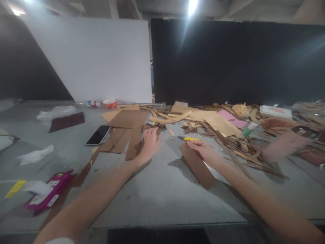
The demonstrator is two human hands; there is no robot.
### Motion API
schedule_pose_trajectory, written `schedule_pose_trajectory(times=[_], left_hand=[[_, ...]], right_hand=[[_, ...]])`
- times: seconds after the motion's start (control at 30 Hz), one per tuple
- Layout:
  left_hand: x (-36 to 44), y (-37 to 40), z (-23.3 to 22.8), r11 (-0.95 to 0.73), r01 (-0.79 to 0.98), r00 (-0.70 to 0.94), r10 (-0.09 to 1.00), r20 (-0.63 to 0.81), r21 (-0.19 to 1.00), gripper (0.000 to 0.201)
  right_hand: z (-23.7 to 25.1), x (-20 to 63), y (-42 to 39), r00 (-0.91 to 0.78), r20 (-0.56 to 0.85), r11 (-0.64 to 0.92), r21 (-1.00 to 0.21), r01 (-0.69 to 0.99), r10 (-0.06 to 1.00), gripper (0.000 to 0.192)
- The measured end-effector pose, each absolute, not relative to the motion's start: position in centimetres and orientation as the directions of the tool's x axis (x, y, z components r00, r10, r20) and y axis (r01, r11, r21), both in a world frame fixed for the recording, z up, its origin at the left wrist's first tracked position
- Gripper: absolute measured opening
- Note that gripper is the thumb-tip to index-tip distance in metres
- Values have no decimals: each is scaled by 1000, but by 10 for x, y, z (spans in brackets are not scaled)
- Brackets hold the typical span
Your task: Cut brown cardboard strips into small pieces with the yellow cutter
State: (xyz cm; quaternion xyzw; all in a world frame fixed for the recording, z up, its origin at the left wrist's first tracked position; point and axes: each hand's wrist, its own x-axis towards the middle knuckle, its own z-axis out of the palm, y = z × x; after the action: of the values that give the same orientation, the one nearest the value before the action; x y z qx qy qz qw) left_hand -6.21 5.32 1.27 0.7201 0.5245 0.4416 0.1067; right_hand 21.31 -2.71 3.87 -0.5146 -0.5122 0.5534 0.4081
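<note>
Here the right hand [203,151] grips a yellow knife [190,139] in closed fingers over a brown cardboard strip [196,166] on the grey surface [157,189]. The left hand [151,142] lies flat, fingers spread, on the cardboard pieces [127,135]. Cutting cleanly likely calls for pinning the strip beside the blade.

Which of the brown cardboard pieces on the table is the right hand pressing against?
The dark brown strip lying alone under the right hand, which holds a yellow cutter; the other pieces lie by the left hand.
</note>
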Motion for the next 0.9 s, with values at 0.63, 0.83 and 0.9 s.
schedule_pose_trajectory(times=[0.63, 0.83, 0.9], left_hand=[[-29, 10, 14, -306, 291, 360, 913, 193, 906, 30], [-35, 10, 26, -479, 394, 597, 782, 178, 784, 29], [-35, 9, 27, -479, 381, 619, 767, 167, 791, 28]], right_hand=[[9, 199, -26, -151, 91, 133, -944, 303, 984, 56], [17, 203, -26, -192, 228, 294, -828, 477, 955, 38], [16, 203, -26, -198, 223, 295, -809, 508, 954, 39]])
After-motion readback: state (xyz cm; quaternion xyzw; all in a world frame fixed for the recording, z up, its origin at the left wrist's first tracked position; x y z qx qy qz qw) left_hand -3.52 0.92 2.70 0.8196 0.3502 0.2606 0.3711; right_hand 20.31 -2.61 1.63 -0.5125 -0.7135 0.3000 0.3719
